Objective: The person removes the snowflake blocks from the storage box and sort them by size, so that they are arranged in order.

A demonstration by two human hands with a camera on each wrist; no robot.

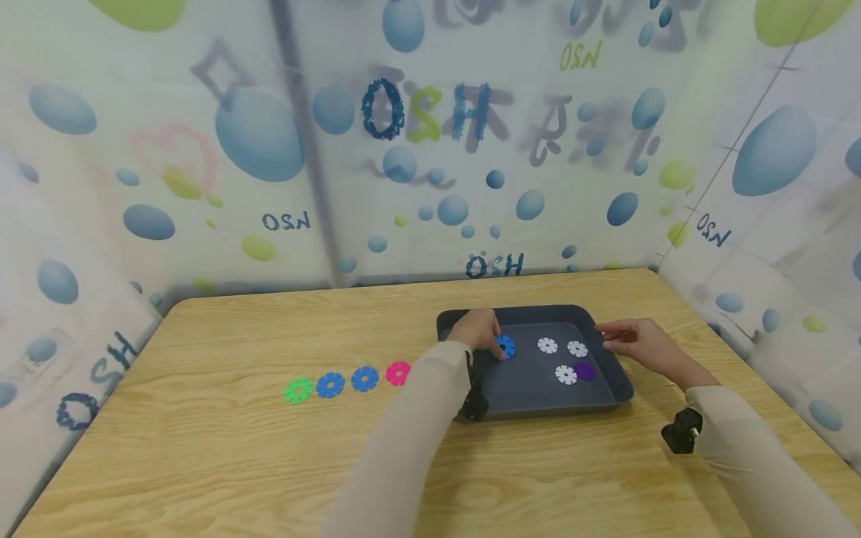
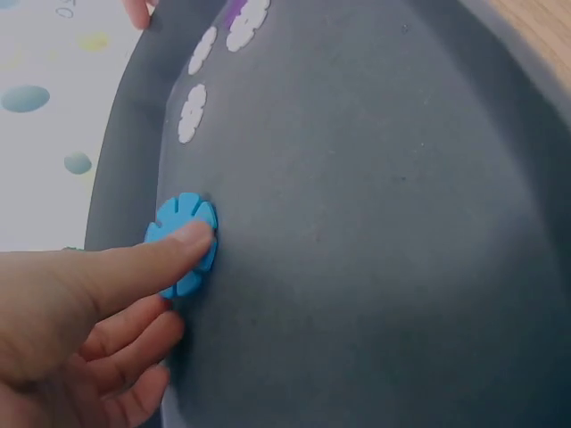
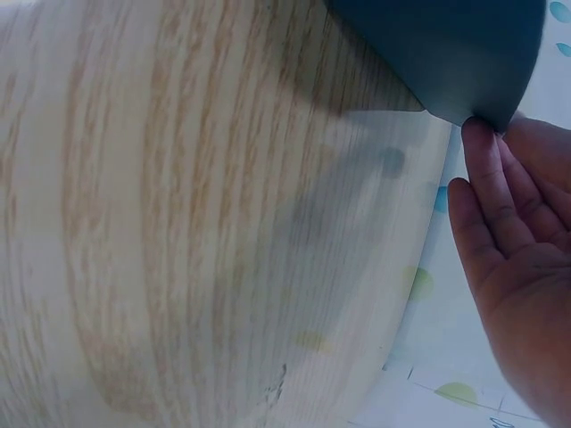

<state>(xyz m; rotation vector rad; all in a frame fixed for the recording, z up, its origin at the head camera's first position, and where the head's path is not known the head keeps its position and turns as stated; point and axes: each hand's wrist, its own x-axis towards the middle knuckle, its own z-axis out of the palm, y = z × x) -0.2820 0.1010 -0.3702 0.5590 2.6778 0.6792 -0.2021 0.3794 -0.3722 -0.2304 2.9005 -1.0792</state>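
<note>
Inside the dark grey tray (image 1: pixel 531 392), my left hand (image 1: pixel 476 330) pinches a blue flower-shaped plastic disc (image 2: pixel 181 212) near the far wall. The thumb (image 2: pixel 169 259) lies across the disc's face; the forefinger is hidden behind it. My right hand (image 1: pixel 642 347) grips the tray's right rim, fingertips (image 3: pixel 480 143) on the outer side of the wall. Right of the blue disc, a white disc (image 1: pixel 548 345) and a second white disc (image 1: pixel 577 349) lie flat in the tray. Nearer me, a third white disc (image 1: pixel 566 374) overlaps a purple disc (image 1: pixel 586 371).
Left of the tray on the wooden table (image 1: pixel 222 448), a row runs from a green disc (image 1: pixel 299 390) through a blue disc (image 1: pixel 330 385) and another blue disc (image 1: pixel 365 379) to a pink disc (image 1: pixel 398 373) beside my left sleeve. A patterned curtain (image 1: pixel 430 187) hangs behind.
</note>
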